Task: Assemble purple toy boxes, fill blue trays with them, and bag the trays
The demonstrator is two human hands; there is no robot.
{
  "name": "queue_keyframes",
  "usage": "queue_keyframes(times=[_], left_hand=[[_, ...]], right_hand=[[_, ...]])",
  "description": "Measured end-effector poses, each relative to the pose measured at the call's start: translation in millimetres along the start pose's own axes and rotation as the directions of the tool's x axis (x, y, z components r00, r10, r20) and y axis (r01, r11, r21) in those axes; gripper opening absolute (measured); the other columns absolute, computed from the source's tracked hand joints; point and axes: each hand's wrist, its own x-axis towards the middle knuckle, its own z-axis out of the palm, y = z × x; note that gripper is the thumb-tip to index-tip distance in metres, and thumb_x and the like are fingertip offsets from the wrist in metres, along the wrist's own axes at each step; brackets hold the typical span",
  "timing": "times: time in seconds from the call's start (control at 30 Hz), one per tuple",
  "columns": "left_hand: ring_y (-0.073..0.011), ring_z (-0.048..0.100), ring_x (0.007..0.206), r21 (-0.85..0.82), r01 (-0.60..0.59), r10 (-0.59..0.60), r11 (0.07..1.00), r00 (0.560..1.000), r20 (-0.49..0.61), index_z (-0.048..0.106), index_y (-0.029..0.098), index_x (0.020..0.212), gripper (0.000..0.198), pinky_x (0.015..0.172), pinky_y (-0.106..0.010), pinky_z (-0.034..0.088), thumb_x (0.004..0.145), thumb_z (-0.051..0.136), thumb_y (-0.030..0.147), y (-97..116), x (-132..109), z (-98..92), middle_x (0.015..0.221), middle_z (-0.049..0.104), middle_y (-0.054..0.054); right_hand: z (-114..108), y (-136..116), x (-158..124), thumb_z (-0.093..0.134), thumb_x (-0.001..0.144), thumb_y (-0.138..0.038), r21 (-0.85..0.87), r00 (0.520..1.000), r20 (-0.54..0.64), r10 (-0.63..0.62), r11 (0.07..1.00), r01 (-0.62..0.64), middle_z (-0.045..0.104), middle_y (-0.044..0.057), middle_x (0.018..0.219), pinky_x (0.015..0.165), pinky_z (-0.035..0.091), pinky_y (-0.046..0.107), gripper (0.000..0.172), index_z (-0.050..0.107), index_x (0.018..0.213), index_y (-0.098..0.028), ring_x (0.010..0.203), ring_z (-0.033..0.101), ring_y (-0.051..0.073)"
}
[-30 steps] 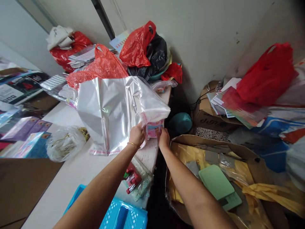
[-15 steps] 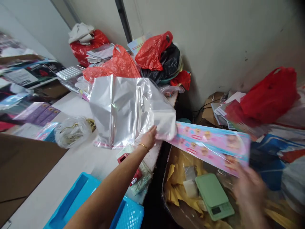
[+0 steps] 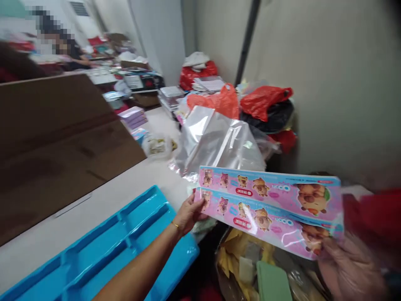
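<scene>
Two long pink-and-blue printed cardboard strips with cartoon animals stretch between my hands, one overlapping the other. My left hand, with a thin gold bracelet at the wrist, pinches their left end. At the right end my right hand grips the lower corner, its thumb on the printed face; it is partly blurred. Just behind the strips lies a large clear plastic bag on the table. Below my left forearm is a blue plastic tray with compartments.
A brown cardboard box stands at the left of the white table. Under the strips, an open carton holds a green kitchen scale and yellow paper. Red plastic bags pile up by the wall. A person is in the far background.
My left hand has left the clear plastic bag and taken the left end of the strips. The strips are now held in both hands, and the view has turned left.
</scene>
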Motion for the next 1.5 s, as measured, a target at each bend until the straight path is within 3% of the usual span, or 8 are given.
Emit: queue_keyframes(times=[0.23, 0.37, 0.43, 0.57, 0.67, 0.93, 1.27, 1.5], left_hand=[[-0.0116, 0.061, 0.055, -0.129, -0.060, -0.008, 0.990, 0.882, -0.471, 0.063, 0.013, 0.085, 0.029, 0.043, -0.018, 0.052, 0.068, 0.072, 0.033, 0, -167, -129.5, 0.074, 0.065, -0.005], [-0.0091, 0.060, 0.052, -0.170, -0.245, 0.066, 0.954, 0.729, -0.681, 0.059, 0.013, 0.075, 0.027, 0.044, -0.017, 0.052, 0.065, 0.075, 0.033, -23, -235, -152.3, 0.067, 0.063, -0.001], [-0.0087, 0.059, 0.052, -0.188, -0.315, 0.079, 0.930, 0.674, -0.734, 0.058, 0.014, 0.074, 0.028, 0.045, -0.017, 0.052, 0.066, 0.074, 0.035, -32, -257, -156.4, 0.067, 0.063, -0.001], [-0.0093, 0.059, 0.056, -0.188, -0.414, 0.122, 0.891, 0.617, -0.778, 0.060, 0.013, 0.080, 0.029, 0.046, -0.019, 0.052, 0.066, 0.073, 0.035, -44, -294, -159.5, 0.074, 0.065, -0.002], [-0.0113, 0.061, 0.061, -0.190, -0.460, 0.164, 0.867, 0.624, -0.764, 0.060, 0.014, 0.087, 0.030, 0.050, -0.021, 0.054, 0.069, 0.071, 0.036, -47, -322, -168.6, 0.078, 0.067, -0.004], [-0.0117, 0.062, 0.050, -0.294, -0.369, 0.056, 0.882, 0.701, -0.711, 0.056, 0.014, 0.079, 0.023, 0.045, -0.020, 0.051, 0.071, 0.069, 0.031, -63, -392, -240.3, 0.064, 0.065, -0.004], [-0.0149, 0.065, 0.067, -0.167, -0.452, 0.209, 0.876, 0.669, -0.714, 0.057, 0.016, 0.092, 0.034, 0.058, -0.026, 0.054, 0.069, 0.069, 0.038, -68, -388, -242.1, 0.086, 0.067, -0.004], [-0.0150, 0.061, 0.068, 0.154, -0.403, 0.366, 0.902, 0.523, -0.770, 0.065, 0.014, 0.081, 0.023, 0.066, -0.025, 0.050, 0.071, 0.065, 0.036, -59, -359, -235.9, 0.076, 0.068, -0.003]], right_hand=[[140, 44, -14, 0.073, 0.063, -0.041, 0.104, 0.870, 0.479, 0.116, 0.977, -0.188, 0.068, 0.009, 0.085, 0.065, 0.055, 0.037, 0.038, 0.067, 0.090, -0.016, 0.071, 0.065, 0.022], [222, 29, -58, 0.063, 0.073, -0.048, -0.089, 0.775, 0.573, -0.267, 0.919, 0.383, 0.060, 0.015, 0.113, 0.087, 0.045, 0.050, 0.056, 0.056, 0.118, -0.015, 0.104, 0.055, 0.030], [251, 12, -108, 0.064, 0.073, -0.045, -0.015, 0.503, 0.639, -0.582, 0.644, 0.765, 0.046, 0.016, 0.131, 0.100, 0.031, 0.055, 0.062, 0.049, 0.126, -0.017, 0.123, 0.038, 0.034], [280, -7, -239, 0.055, 0.083, -0.027, 0.573, -0.373, 0.704, -0.604, 0.175, 0.800, 0.040, 0.008, 0.138, 0.105, 0.027, 0.050, 0.053, 0.039, 0.133, -0.024, 0.129, 0.032, 0.027], [290, -1, -309, 0.040, 0.087, -0.012, 0.717, -0.568, 0.612, -0.550, 0.082, 0.693, 0.039, 0.005, 0.139, 0.103, 0.031, 0.045, 0.052, 0.032, 0.137, -0.024, 0.128, 0.034, 0.023], [287, 20, -363, 0.040, 0.087, -0.011, 0.786, -0.650, 0.573, -0.499, 0.111, 0.608, 0.044, 0.002, 0.135, 0.105, 0.029, 0.045, 0.052, 0.033, 0.136, -0.027, 0.128, 0.035, 0.021], [281, -8, -443, 0.053, 0.084, -0.031, 0.270, -0.013, 0.956, -0.294, 0.858, 0.437, 0.062, 0.005, 0.087, 0.070, 0.049, 0.028, 0.015, 0.060, 0.090, -0.019, 0.079, 0.058, 0.015], [304, -5, -423, 0.050, 0.084, -0.028, 0.209, -0.037, 0.976, -0.214, 0.886, 0.415, 0.064, 0.003, 0.081, 0.068, 0.047, 0.026, 0.015, 0.062, 0.085, -0.019, 0.072, 0.059, 0.015]])
